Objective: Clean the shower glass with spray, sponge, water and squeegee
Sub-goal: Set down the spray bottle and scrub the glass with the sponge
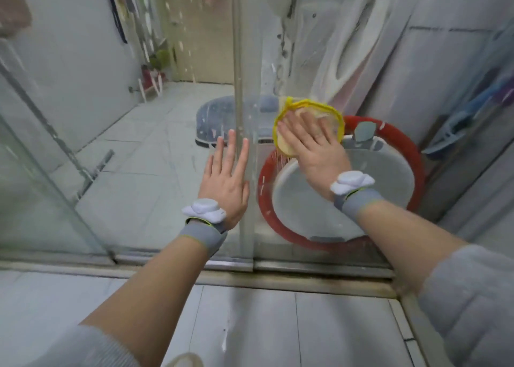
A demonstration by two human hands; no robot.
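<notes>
Pressing the sponge (pixel 289 141) flat against the shower glass (pixel 306 60), your right hand (pixel 311 147) lies fingers-straight over it; your left hand (pixel 226 177), open and empty, braces beside the frame post (pixel 240 46).

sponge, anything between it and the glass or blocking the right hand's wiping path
Nothing visible. The right hand presses the sponge flat on the shower glass. The basins sit behind the pane; the left hand rests beside the frame post.
</notes>
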